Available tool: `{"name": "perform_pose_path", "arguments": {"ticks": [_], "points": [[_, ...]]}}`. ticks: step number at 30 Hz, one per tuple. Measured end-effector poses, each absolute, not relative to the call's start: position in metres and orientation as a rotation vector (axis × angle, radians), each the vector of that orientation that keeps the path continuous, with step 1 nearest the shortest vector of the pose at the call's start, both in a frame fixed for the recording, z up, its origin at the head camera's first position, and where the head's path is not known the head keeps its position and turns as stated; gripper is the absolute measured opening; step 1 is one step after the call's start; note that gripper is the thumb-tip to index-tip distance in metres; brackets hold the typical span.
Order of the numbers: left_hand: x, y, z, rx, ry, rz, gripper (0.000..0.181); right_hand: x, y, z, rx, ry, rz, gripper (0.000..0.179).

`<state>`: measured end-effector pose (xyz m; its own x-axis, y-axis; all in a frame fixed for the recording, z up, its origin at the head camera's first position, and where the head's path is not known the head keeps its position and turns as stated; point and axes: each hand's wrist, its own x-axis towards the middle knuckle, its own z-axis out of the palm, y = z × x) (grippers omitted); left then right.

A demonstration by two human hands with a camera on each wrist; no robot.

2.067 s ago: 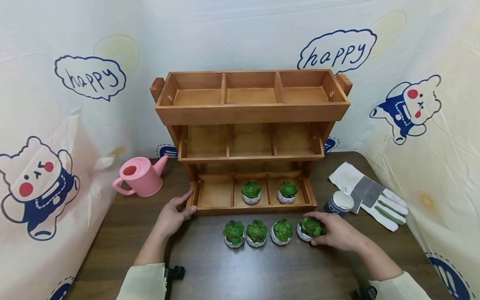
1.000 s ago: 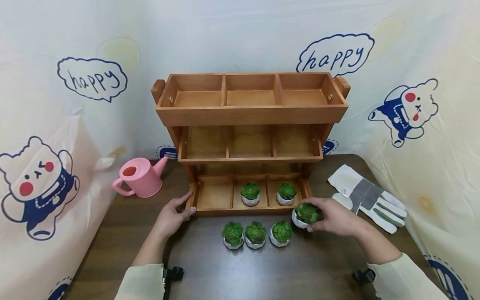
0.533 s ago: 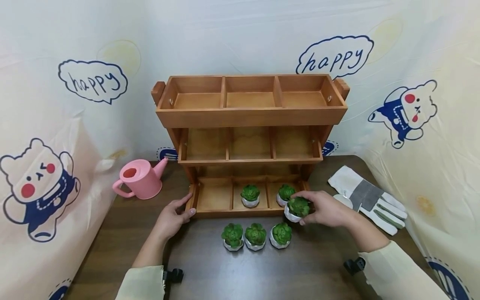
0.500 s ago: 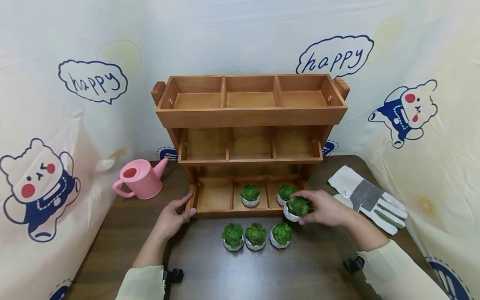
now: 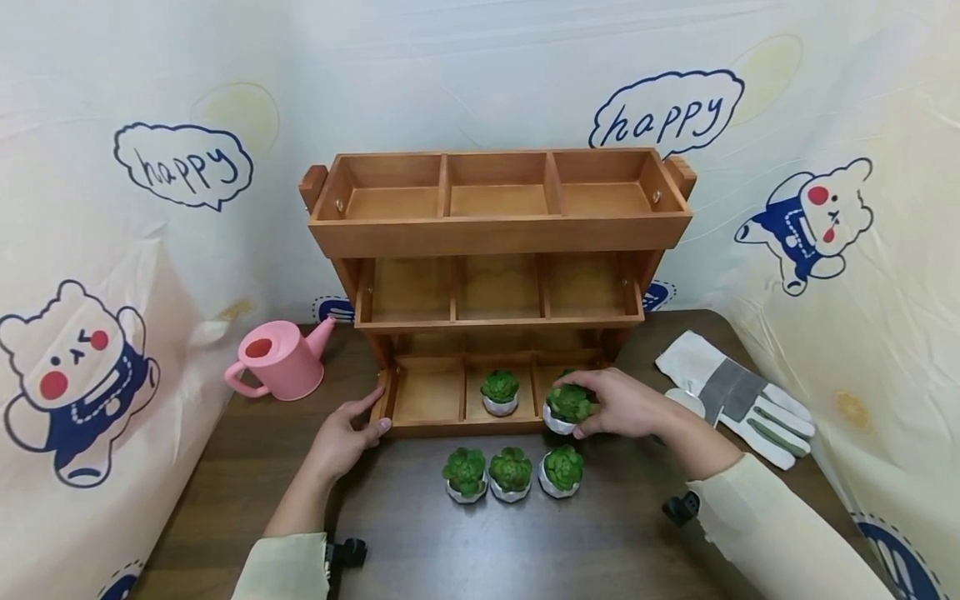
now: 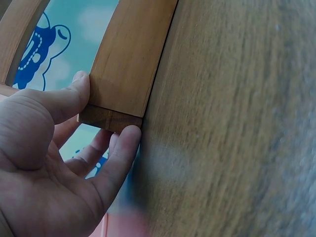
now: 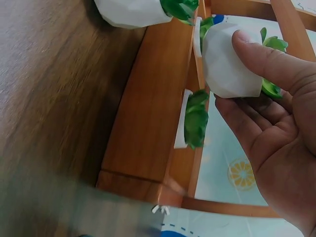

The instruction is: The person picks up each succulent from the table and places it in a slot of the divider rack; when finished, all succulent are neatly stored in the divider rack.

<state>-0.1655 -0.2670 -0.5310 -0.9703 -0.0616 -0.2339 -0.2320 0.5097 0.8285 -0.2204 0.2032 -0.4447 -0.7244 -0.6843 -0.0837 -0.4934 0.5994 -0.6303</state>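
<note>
My right hand [image 5: 626, 402] pinches a potted succulent [image 5: 570, 403] with a faceted white pot, thumb on one side and fingers on the other. It is held over the front of the bottom tier, overlapping the right compartment and mostly hiding the succulent there. In the right wrist view that succulent [image 7: 196, 118] shows behind the front board, below the held pot [image 7: 229, 61]. Another succulent [image 5: 500, 392] sits in the middle compartment. My left hand [image 5: 347, 435] grips the left front corner of the three-tier wooden shelf [image 5: 498, 237], thumb and fingertips against the board's end [image 6: 111, 118].
Three potted succulents [image 5: 511, 473] stand in a row on the dark table before the shelf. A pink watering can [image 5: 283, 360] is at left. At right lie white-and-grey gloves [image 5: 735, 392] and a can with a pale lid [image 5: 686, 403], partly hidden by my right hand.
My right hand has lifted the rightmost succulent from the table row and carried it left and up to the bottom tier. The left hand keeps its grip on the shelf corner.
</note>
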Motion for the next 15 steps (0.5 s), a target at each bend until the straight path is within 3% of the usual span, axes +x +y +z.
{"name": "perform_pose_path", "arguments": {"ticks": [15], "points": [[-0.166, -0.268, -0.529, -0.252, 2.578, 1.421, 0.068, -0.233, 0.174, -0.440, -1.000, 2.452, -0.824, 0.066]]}}
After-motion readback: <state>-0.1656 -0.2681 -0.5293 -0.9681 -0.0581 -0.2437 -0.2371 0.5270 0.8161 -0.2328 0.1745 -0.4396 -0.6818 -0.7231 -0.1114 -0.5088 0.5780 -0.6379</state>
